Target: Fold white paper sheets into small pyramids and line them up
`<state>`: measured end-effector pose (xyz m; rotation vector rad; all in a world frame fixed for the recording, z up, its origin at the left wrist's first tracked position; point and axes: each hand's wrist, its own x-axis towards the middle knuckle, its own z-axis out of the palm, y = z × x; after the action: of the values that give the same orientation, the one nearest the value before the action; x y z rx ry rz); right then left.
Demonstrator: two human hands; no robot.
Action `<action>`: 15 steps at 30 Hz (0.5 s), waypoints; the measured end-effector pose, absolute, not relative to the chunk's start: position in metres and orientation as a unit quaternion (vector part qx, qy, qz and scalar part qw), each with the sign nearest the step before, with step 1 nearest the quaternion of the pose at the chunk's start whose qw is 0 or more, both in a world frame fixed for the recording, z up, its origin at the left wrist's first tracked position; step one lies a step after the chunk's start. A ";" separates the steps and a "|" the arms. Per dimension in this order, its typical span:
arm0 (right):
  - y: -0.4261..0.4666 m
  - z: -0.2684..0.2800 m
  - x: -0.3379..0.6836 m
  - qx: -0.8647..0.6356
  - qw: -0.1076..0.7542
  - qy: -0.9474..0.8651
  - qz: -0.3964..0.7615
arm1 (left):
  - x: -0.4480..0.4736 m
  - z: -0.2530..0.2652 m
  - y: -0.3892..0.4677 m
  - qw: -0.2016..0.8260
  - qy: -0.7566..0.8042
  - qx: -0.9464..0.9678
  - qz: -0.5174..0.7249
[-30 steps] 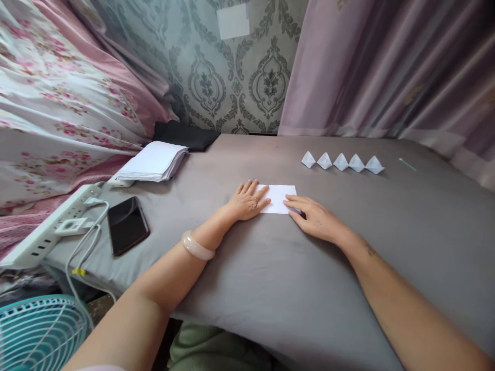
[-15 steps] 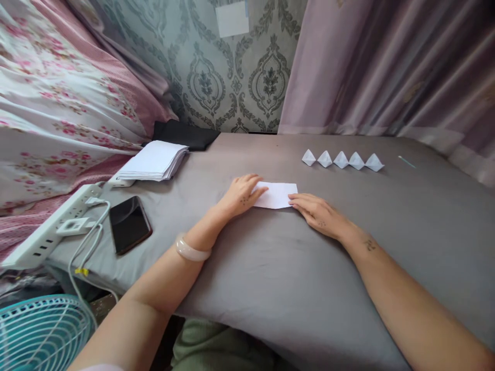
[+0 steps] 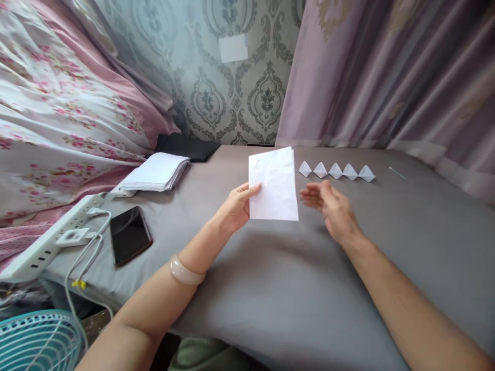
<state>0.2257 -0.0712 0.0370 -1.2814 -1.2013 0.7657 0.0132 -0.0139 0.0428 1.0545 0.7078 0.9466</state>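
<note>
My left hand (image 3: 236, 206) grips a folded sheet of white paper (image 3: 274, 185) by its left edge, thumb on the front face and the other fingers behind. The paper is raised upright above the grey cloth of the table, and its layers part slightly along the right side. My right hand (image 3: 335, 210) hangs just right of the paper, apart from it, with nothing in it. Its fingers are stretched out and a little blurred. Behind the right hand stands a row of several small folded paper boats (image 3: 335, 171).
A stack of white paper (image 3: 154, 171) lies at the back left before a black folder-like item (image 3: 189, 148). Nearer are a phone (image 3: 130, 235), a power strip (image 3: 50, 239) with white cables, and a turquoise fan (image 3: 38, 340). A thin white stick (image 3: 396, 172) lies far right.
The paper, earlier lying flat under both hands, is now lifted and tilted up in my left hand. My right hand has let go and turned, its fingers apart from the sheet.
</note>
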 end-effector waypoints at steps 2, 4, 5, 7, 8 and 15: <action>-0.069 0.032 0.221 -0.521 0.534 -0.493 0.448 | 0.016 0.040 -0.016 0.735 0.321 0.430 0.415; -0.069 0.027 0.214 -0.503 0.519 -0.490 0.487 | 0.020 0.034 -0.019 0.753 0.327 0.408 0.399; -0.070 0.025 0.211 -0.502 0.523 -0.489 0.486 | 0.023 0.030 -0.020 0.759 0.328 0.404 0.390; -0.071 0.021 0.207 -0.508 0.538 -0.480 0.471 | 0.026 0.024 -0.022 0.764 0.327 0.413 0.374; -0.071 0.020 0.208 -0.512 0.545 -0.475 0.464 | 0.027 0.022 -0.022 0.759 0.325 0.427 0.369; -0.068 0.022 0.226 -0.505 0.532 -0.638 0.234 | 0.013 0.023 -0.011 0.375 0.324 0.736 0.462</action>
<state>0.2259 -0.0679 0.0215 -1.2037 -1.5216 0.5590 0.0134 -0.0107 0.0229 1.8841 0.8290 1.1822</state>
